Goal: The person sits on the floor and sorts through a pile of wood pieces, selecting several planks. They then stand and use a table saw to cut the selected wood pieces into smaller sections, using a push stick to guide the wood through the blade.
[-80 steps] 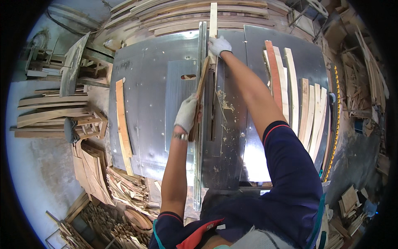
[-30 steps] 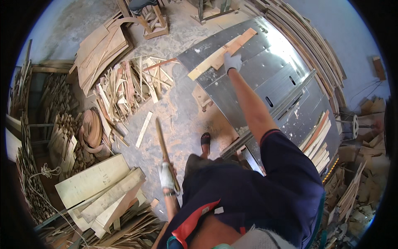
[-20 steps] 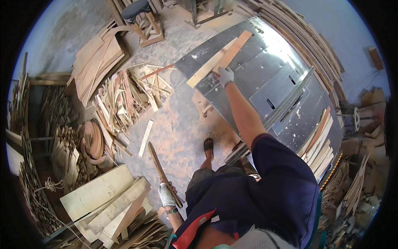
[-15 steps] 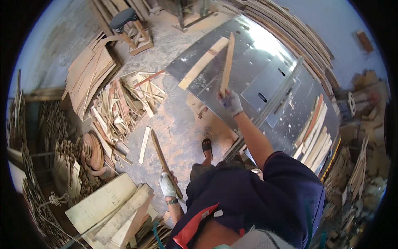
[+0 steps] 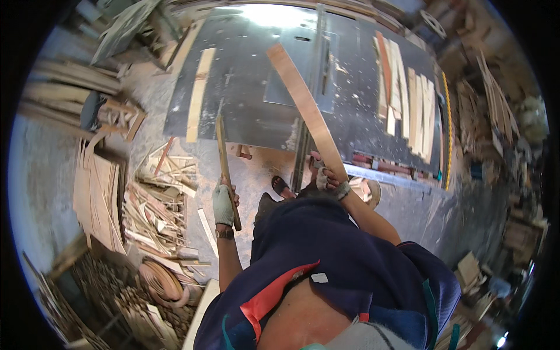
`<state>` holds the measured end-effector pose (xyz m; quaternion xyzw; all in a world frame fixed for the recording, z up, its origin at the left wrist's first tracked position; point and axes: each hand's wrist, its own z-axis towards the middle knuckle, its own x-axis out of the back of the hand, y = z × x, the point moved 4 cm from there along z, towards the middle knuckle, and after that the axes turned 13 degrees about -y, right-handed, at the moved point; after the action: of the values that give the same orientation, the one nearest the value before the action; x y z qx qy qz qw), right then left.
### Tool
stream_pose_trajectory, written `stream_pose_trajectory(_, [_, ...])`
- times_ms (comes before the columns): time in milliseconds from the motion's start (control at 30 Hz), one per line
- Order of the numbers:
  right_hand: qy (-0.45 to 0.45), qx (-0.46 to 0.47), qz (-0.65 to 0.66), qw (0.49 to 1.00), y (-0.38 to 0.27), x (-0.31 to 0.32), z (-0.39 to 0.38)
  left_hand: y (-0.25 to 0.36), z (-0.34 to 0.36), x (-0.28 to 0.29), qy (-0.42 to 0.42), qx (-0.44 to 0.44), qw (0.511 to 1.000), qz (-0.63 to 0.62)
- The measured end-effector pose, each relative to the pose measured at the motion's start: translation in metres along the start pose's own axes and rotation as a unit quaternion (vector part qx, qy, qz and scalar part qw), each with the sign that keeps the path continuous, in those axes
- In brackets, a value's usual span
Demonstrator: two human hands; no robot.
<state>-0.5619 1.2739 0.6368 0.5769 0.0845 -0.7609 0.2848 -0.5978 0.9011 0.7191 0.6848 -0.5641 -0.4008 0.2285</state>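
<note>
My left hand (image 5: 223, 205), in a pale knitted glove, is closed round the lower part of a narrow wooden stick (image 5: 221, 143). The stick points away from me, its far end by the near edge of the dark metal saw table (image 5: 245, 125). Gloved too, my right hand (image 5: 333, 179) grips the near end of a longer, flat wooden strip (image 5: 306, 105). That strip slants up and left over the table, crossing the metal rail (image 5: 303, 140), with its broad face showing. A pale wooden strip (image 5: 201, 93) lies alone on the left part of the table.
Several cut strips (image 5: 420, 111) lie on the table's right side. A heap of offcuts (image 5: 154, 213) covers the floor at the left, beside leaning sheets (image 5: 99, 189) and a stool (image 5: 93, 111). My sandalled foot (image 5: 282, 187) stands near the table's edge.
The view has swung to the right. My right hand has drawn back from over the table toward my body, its strip turned broad face up. My left hand has moved forward with the stick.
</note>
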Motion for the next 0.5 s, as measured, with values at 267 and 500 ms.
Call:
stream_pose_trajectory(267, [0.504,0.033,-0.725,0.468,0.033,-0.08,-0.099,-0.006,0.026,-0.076,-0.109,0.061,0.989,0.075])
stream_pose_trajectory(500, [0.56,0.024,-0.691,0.457,0.05,-0.056,-0.118,-0.009,0.013,-0.11,-0.155,0.101,0.977,0.11])
